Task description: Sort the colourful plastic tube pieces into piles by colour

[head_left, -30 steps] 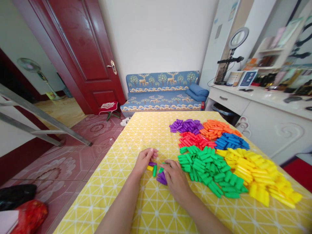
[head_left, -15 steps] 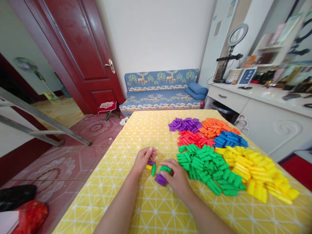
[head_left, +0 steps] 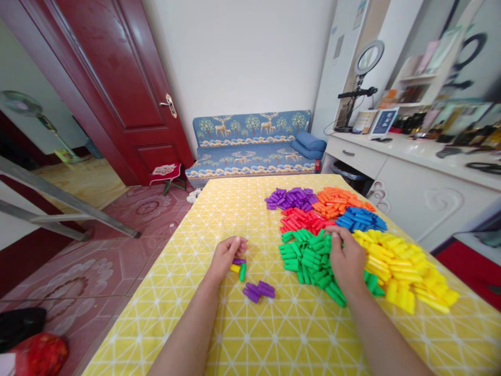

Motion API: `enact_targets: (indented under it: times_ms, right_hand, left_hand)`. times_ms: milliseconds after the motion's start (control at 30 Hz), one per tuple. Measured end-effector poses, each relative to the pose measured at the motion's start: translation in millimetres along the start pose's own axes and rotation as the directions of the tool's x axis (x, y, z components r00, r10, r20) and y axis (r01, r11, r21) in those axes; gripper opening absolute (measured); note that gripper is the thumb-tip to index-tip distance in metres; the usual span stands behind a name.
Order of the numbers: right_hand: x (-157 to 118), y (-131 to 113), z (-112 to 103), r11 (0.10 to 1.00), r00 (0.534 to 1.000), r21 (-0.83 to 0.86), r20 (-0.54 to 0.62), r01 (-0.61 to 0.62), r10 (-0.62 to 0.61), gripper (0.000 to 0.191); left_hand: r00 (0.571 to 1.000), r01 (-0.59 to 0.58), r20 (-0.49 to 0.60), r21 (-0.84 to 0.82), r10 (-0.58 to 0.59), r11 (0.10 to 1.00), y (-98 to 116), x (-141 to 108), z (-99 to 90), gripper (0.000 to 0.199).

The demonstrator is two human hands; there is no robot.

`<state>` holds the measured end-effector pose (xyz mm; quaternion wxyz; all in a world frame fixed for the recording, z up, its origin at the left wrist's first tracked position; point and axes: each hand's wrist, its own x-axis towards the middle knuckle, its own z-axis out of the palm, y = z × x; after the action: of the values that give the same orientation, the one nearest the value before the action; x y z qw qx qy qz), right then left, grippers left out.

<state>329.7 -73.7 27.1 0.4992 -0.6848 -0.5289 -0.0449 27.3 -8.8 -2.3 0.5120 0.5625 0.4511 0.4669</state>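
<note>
My left hand [head_left: 227, 256] rests at the table's middle with its fingers curled and the thumb against them; whatever they enclose is hidden. Close to its fingers lie a small purple tube [head_left: 239, 260], a yellow tube [head_left: 235, 268] and a green tube [head_left: 242, 272]. Nearer to me is a little group of purple tubes [head_left: 266, 289]. Over the right side of the green tube pile [head_left: 311, 258] is my right hand [head_left: 347, 258], its fingers bent and drawn together; I cannot make out what is in them.
Beyond the green pile lie red tubes [head_left: 299, 221], purple tubes [head_left: 293, 198], orange tubes [head_left: 338, 201] and blue tubes [head_left: 362, 219]. Yellow tubes [head_left: 407, 271] spread along the right. All lie on a yellow patterned tablecloth [head_left: 219, 209]. A white dresser [head_left: 422, 193] stands at the right.
My right hand has moved right, from beside the purple group to the green pile. The green tubes that were under it no longer show there. My left hand stays by the small tubes.
</note>
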Motion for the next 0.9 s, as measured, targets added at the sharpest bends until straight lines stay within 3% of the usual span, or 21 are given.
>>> enact_targets:
  times_ms: [133, 300, 567, 633, 733, 833, 900]
  right_hand:
    - [2.2, 20.7, 2.8, 0.995, 1.000, -0.097, 0.017, 0.009, -0.008, 0.032]
    - [-1.0, 21.1, 8.5, 0.996, 0.999, -0.081, -0.018, 0.035, -0.037, 0.032]
    - [0.2, 20.2, 4.0, 0.987, 0.991, -0.121, -0.093, -0.107, 0.096, 0.036]
    - [2.3, 15.3, 1.9, 0.991, 0.985, -0.114, -0.168, -0.066, 0.046, 0.037]
    - [-2.2, -4.6, 2.6, 0.994, 0.970, 0.005, -0.221, 0.109, -0.105, 0.030]
    - [-25.5, -39.4, 13.0, 0.932, 0.960, 0.231, -0.047, 0.281, -0.277, 0.019]
    - [-49.2, -65.6, 24.8, 0.874, 0.888, 0.348, 0.190, 0.338, -0.419, 0.018]
  left_hand:
    - [1.000, 0.005, -0.005, -0.004, -0.005, 1.000, 0.9, -0.5, 0.4, 0.051]
    - [1.000, -0.001, -0.001, -0.002, 0.001, 1.000, 1.2, -0.8, 0.4, 0.050]
    - [1.000, -0.017, 0.017, 0.008, 0.017, 1.000, -1.6, -0.3, -0.7, 0.048]
    - [0.999, -0.026, 0.020, 0.008, 0.026, 1.000, -2.4, 0.0, -0.8, 0.048]
    - [0.999, -0.026, 0.026, 0.009, 0.026, 1.000, -2.8, 0.2, -0.7, 0.049]
    - [1.000, -0.017, 0.023, 0.005, 0.017, 1.000, -1.9, 0.2, -0.5, 0.050]
    - [1.000, -0.019, 0.018, 0.000, 0.019, 1.000, -0.9, 0.2, -0.4, 0.050]
